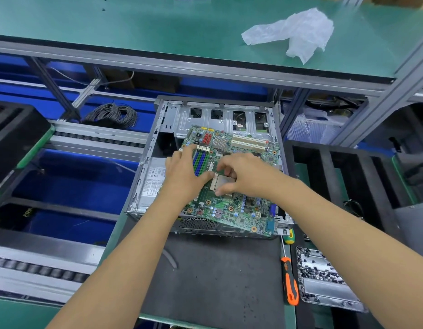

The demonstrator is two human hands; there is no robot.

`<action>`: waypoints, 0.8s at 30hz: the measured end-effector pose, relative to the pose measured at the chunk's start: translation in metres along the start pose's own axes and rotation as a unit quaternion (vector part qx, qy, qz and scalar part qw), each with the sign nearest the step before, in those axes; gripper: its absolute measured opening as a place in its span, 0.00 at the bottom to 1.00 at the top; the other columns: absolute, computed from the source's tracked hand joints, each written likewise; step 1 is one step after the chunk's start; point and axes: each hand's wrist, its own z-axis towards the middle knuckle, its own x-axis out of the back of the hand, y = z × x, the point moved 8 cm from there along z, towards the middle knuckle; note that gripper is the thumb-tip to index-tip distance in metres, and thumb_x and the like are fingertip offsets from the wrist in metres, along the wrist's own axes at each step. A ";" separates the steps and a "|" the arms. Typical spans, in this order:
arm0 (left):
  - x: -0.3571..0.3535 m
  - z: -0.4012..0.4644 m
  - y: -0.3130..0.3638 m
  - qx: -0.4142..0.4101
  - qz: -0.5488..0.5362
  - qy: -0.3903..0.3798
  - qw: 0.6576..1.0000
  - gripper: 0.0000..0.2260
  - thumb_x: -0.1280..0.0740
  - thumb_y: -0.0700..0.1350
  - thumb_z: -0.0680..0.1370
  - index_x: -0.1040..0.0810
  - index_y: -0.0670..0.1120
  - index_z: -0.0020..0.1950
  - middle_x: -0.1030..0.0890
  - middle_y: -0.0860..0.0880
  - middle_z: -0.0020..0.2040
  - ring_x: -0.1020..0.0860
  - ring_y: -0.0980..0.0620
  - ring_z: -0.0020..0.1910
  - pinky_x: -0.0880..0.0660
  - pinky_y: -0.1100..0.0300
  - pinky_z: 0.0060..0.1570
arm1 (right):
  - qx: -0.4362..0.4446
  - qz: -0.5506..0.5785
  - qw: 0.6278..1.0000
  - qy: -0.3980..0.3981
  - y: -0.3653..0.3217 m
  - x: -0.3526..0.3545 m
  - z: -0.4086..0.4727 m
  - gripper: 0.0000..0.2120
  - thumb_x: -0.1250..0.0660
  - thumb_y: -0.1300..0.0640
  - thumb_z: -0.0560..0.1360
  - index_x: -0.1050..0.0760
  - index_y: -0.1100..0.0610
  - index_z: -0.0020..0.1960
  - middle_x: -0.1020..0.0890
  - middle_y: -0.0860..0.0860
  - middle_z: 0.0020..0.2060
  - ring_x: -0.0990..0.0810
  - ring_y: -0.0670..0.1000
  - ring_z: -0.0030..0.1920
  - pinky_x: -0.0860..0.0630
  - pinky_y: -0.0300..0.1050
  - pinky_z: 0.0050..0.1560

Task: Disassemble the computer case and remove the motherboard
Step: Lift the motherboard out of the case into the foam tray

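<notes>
A green motherboard (231, 181) lies tilted across the top of an open metal case (205, 119) on a dark mat (217, 281). The left hand (184, 172) rests flat on the board's left side, fingers spread. The right hand (243, 174) pinches the CPU (225, 182) at the socket, thumb and fingers curled around it. An orange screwdriver (290, 281) lies right of the mat, beside a tray (324, 288) of screws

Two bare forearms, no sleeves, gloves, rings or watch; bare left hand (185, 173) and right hand (243, 174).
</notes>
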 end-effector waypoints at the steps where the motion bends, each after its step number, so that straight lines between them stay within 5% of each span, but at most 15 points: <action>1: 0.000 0.000 0.000 -0.001 0.002 0.001 1.000 0.33 0.27 0.53 0.74 0.39 0.52 0.75 0.33 0.47 0.68 0.39 0.47 0.67 0.36 0.50 0.65 | 0.003 -0.022 1.000 0.012 -0.001 -0.001 -0.001 0.27 0.25 0.37 0.66 0.27 0.49 0.59 0.25 0.44 0.47 0.26 0.48 0.48 0.25 0.46 0.48; 14: 0.001 -0.001 0.001 -0.005 0.013 0.009 1.000 0.33 0.28 0.53 0.74 0.39 0.51 0.74 0.33 0.46 0.66 0.39 0.47 0.66 0.35 0.50 0.64 | 0.010 0.000 0.996 0.088 -0.012 0.001 -0.013 0.17 0.25 0.52 0.68 0.30 0.50 0.52 0.24 0.46 0.45 0.25 0.50 0.47 0.28 0.45 0.45; 24: 0.001 -0.003 0.003 -0.002 0.014 0.006 1.000 0.32 0.29 0.55 0.75 0.39 0.51 0.75 0.33 0.46 0.67 0.39 0.47 0.66 0.35 0.50 0.64 | -0.024 0.127 0.984 0.119 0.006 0.039 -0.027 0.12 0.26 0.50 0.71 0.26 0.49 0.49 0.20 0.44 0.41 0.21 0.42 0.42 0.22 0.38 0.45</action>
